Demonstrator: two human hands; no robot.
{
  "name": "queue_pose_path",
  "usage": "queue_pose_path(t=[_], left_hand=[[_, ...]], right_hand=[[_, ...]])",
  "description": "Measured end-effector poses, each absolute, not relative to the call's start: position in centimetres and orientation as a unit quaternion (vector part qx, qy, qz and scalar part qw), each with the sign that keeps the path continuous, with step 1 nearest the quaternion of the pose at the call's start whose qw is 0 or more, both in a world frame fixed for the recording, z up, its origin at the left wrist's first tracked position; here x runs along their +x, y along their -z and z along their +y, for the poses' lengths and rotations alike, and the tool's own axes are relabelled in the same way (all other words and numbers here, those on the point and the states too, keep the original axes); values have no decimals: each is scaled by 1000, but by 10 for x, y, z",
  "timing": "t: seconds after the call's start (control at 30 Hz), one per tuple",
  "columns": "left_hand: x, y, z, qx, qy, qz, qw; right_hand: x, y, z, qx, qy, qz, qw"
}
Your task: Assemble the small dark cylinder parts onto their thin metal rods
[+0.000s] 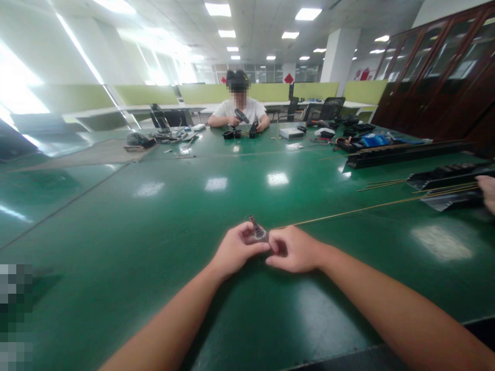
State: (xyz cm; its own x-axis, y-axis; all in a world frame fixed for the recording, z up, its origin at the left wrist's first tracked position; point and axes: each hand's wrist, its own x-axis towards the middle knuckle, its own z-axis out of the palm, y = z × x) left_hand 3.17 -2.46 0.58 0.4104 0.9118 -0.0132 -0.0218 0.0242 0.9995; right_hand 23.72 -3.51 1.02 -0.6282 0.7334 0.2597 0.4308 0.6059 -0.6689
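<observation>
Low over the green table, my left hand (234,251) is closed around a small grey metal part with a stepped shaft (258,232) that points up and tilts left. Thumb and fingers grip it from the left side. Against the part's right side, my right hand (296,250) has its fingers curled in a pinch; whatever sits between those fingertips is hidden. A long thin brass-coloured rod (340,212) runs from just behind my right hand toward the right edge.
Black metal channels (402,154) and more thin rods lie on the green table (174,206) at right, beside another person's hand (488,191). Across the table a person (237,111) holds a power drill (242,116). Tools and a white box (291,133) stand at the far side.
</observation>
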Motion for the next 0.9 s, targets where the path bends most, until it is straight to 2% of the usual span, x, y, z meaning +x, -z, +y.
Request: queue_pose_path(t=[0.33, 0.53, 0.8, 0.9], left_hand=[[33, -7, -25, 573, -402, 412, 583], [31, -9, -29, 574, -443, 454, 519], [28, -11, -30, 632, -431, 458, 453], [27, -11, -32, 683, -423, 455, 385]], right_hand=[[238, -10, -34, -334, -291, -854, 274], [237, -12, -35, -361, -265, -851, 273], [236, -5, -28, -445, -230, -802, 324], [236, -5, -28, -453, -222, -797, 334]])
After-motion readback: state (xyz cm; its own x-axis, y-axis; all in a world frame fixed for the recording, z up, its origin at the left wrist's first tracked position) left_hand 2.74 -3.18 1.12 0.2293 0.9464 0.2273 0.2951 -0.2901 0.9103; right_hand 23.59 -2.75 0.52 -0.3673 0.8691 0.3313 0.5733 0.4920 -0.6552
